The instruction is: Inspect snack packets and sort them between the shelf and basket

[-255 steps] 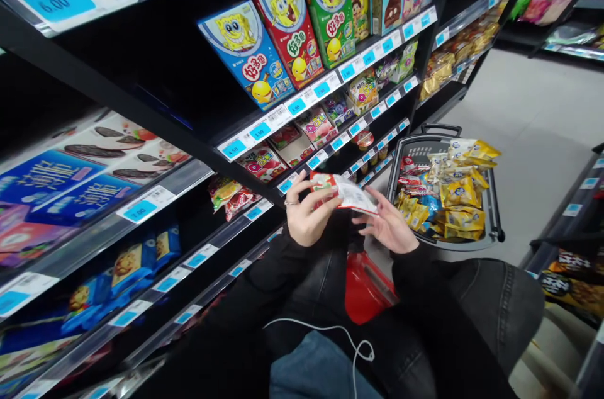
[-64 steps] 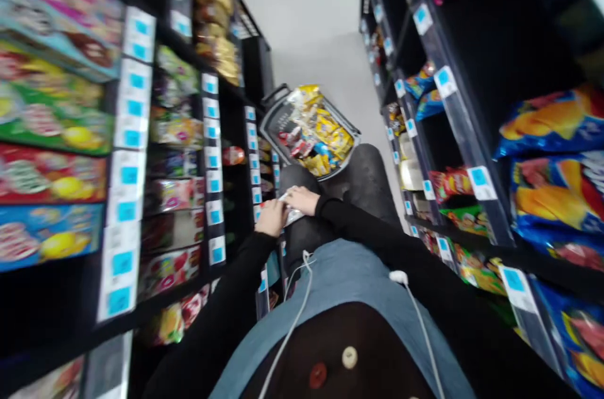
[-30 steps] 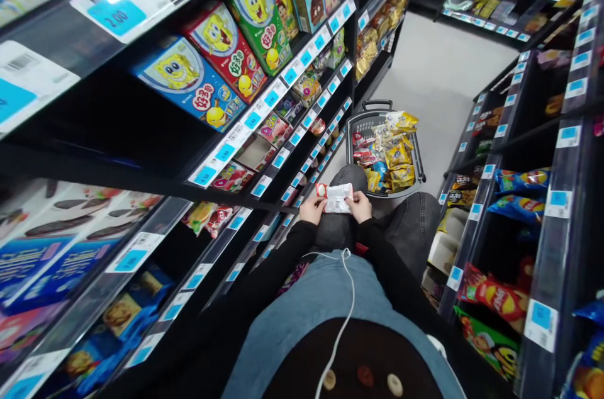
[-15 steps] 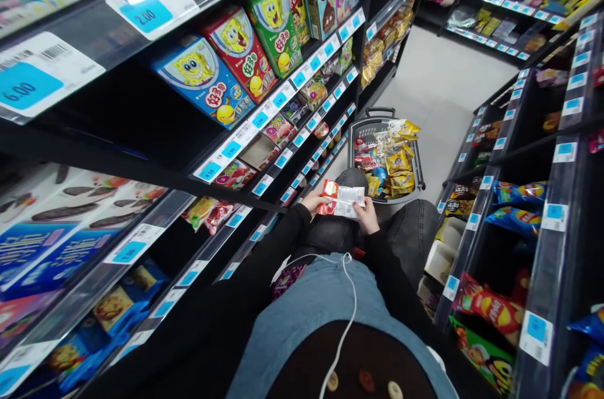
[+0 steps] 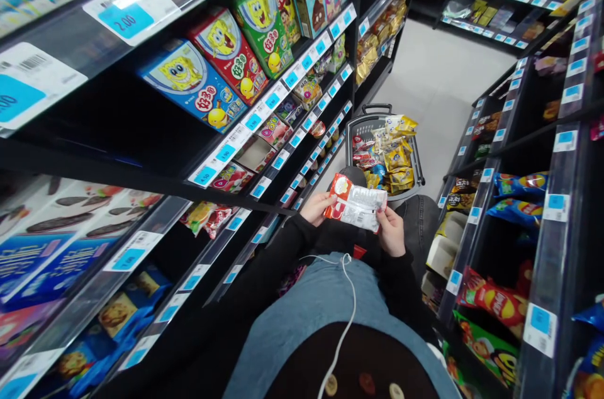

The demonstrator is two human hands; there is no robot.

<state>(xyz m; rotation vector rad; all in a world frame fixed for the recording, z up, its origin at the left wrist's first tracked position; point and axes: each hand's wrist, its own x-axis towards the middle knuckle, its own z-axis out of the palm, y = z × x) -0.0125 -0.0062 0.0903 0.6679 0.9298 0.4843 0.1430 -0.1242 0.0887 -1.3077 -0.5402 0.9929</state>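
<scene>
A red and white snack packet point(image 5: 357, 203) is stretched between my two hands above my lap, its printed side with small text facing up. My left hand point(image 5: 317, 207) pinches its left, red end. At the opposite, white end my right hand point(image 5: 391, 230) grips the lower corner between thumb and fingers. Just beyond my knees a grey shopping basket point(image 5: 350, 146) stands on the floor. It holds several yellow snack bags point(image 5: 399, 157), with some red and blue packs on its left side.
Tall shelves with SpongeBob boxes point(image 5: 220, 43) and price tags rise close on my left. On my right, lower shelves hold chip bags point(image 5: 495, 296). Grey floor point(image 5: 438, 65) runs ahead to another stocked shelf point(image 5: 495, 21). A white cable point(image 5: 348, 317) hangs over my front.
Both hands have brought the packet up and closer to me, slightly to the right, and it now looks larger and tilted. The view has shifted a little; the basket stays on the floor.
</scene>
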